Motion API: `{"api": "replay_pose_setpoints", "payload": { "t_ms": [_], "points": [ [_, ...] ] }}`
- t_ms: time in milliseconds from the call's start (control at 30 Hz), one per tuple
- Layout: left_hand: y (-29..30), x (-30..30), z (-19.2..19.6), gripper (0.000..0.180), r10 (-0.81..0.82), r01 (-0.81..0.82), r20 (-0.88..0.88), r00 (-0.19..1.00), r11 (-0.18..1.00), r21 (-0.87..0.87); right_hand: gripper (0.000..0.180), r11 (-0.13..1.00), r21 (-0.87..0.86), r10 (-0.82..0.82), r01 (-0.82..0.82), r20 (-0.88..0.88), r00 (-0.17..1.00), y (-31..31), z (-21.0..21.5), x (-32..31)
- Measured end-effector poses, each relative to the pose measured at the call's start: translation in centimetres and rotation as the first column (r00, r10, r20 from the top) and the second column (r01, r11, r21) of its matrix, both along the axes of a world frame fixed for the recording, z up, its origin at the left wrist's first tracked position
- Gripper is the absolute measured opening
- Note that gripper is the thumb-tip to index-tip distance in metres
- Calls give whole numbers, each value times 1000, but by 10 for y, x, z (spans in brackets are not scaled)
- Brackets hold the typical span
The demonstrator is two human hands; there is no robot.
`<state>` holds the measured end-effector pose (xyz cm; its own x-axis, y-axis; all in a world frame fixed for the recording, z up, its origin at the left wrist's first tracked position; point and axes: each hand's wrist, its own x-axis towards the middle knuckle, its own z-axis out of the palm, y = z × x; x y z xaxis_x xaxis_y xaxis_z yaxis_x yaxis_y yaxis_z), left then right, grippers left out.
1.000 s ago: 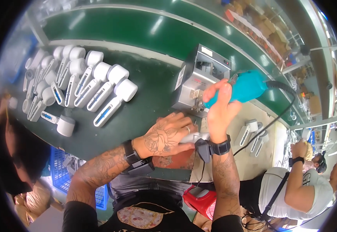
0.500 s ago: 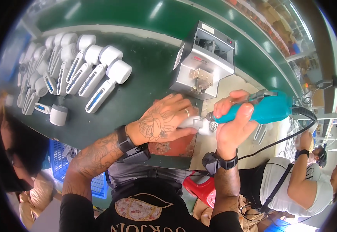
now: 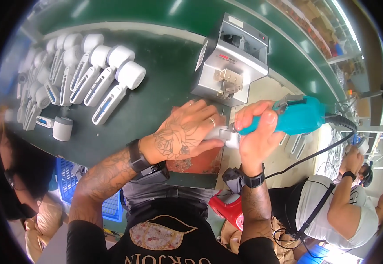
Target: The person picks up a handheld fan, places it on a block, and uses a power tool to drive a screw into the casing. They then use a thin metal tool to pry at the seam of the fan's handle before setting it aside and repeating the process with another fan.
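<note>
Left hand: the left hand (image 3: 180, 136) is closed palm-down over a small white part (image 3: 221, 134), which is pinned against the reddish-brown pad (image 3: 200, 162) at the near edge of the bench.
Right hand: the right hand (image 3: 255, 132) is wrapped around the grip of a teal power screwdriver (image 3: 295, 116); the fingers are curled fully round it.
Location of the part: the white part is found between the two hands, just in front of the grey fixture machine (image 3: 231, 64), and is mostly hidden under the left fingers.
Tool axis: the screwdriver is held nearly level, its long axis running from the right, where the black cable (image 3: 332, 143) leaves it, toward the left, where the metal tip meets the part.
Key relation: the part lies just left of the tool tip and in line with it; whether the tip is seated in the part cannot be told.
Nearer hand: the left hand is on the part itself; the right reaches it only through the tool.
Surroundings: rows of white handheld devices (image 3: 86, 72) are laid out on the green bench top (image 3: 156, 97), well apart to the left; another person (image 3: 341, 198) is seated at the right.
</note>
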<state>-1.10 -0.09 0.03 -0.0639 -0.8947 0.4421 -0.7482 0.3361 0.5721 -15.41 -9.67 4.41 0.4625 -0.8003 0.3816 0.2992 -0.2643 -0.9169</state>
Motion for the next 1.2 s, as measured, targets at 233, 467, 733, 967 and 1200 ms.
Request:
{"api": "replay_pose_setpoints", "payload": {
  "t_ms": [233,467,733,967,1200],
  "points": [
    [3,3,3,36,-30,31,-42,999,999,15,39,997,43,-63,64,-22,998,0,21,4],
    [6,4,0,29,-10,7,-51,999,998,-61,36,965,-178,-202,191,-45,978,-30,32,59],
    [5,3,-2,28,-36,34,-52,998,999,-27,34,983,-154,-113,103,-57,992,-30,18,56],
    [0,3,2,30,-48,49,-25,999,999,3,48,996,-14,-90,90,-9,996,6,32,-3],
    [4,6,8,36,-68,70,-26,997,992,109,66,996,-18,-84,83,-80,993,23,27,-20]
  ]
}}
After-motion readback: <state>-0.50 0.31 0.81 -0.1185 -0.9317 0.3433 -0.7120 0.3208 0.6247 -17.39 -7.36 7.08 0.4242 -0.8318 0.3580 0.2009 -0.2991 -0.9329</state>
